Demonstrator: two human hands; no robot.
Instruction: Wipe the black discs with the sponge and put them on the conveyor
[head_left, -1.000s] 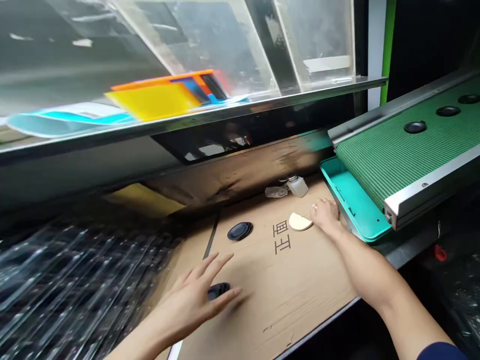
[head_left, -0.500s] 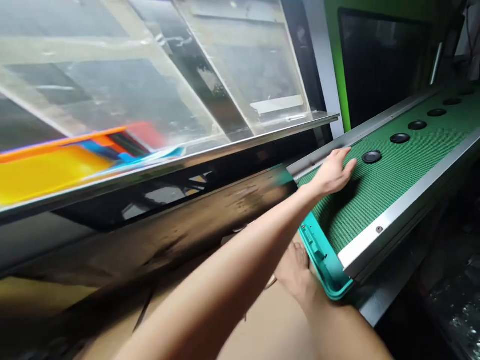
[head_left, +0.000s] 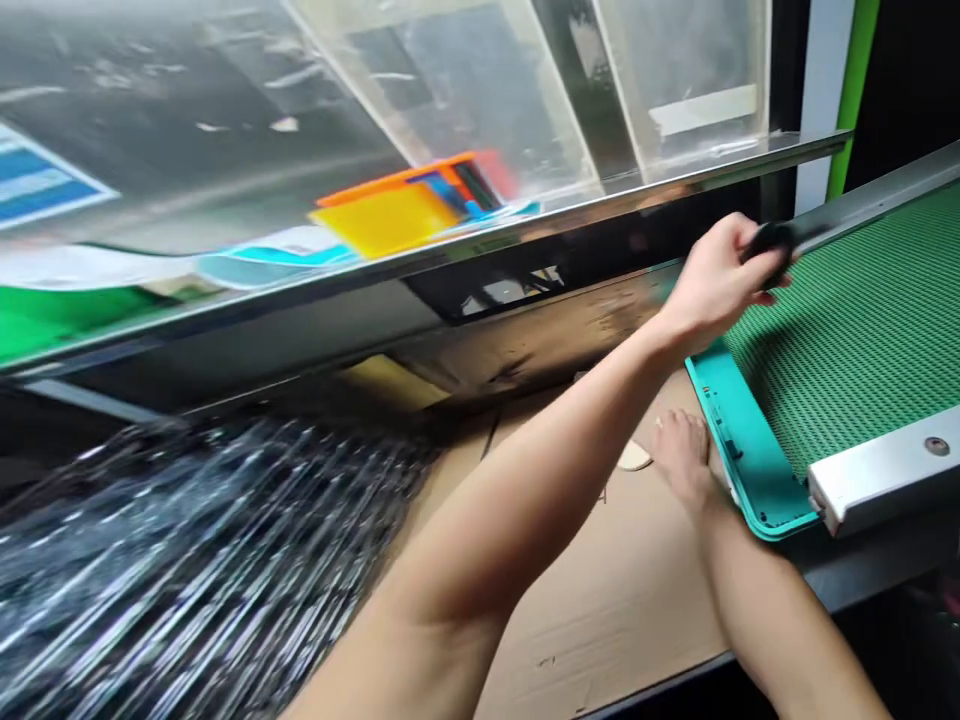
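Note:
My left hand (head_left: 716, 280) is raised over the far edge of the green mesh conveyor belt (head_left: 855, 340), shut on a black round disc (head_left: 769, 240) that is partly hidden by my fingers. My right hand (head_left: 681, 458) rests on the cardboard sheet (head_left: 600, 590) with its fingers apart, holding nothing. Just left of those fingers lies a cream half-round piece (head_left: 634, 457). A teal plastic tray (head_left: 742, 450) at the belt's near end sits right beside my right hand.
A pile of transparent plastic sheets (head_left: 202, 540) lies left of the cardboard. Above runs a steel shelf edge (head_left: 450, 245) holding yellow and orange folders (head_left: 390, 215), with transparent panels behind. The belt's aluminium side rail (head_left: 885, 470) runs along its near side.
My view has shifted, and the belt's black discs are out of sight. My left hand has moved up along the belt and now grips a black disc. My right hand stays by the cream piece.

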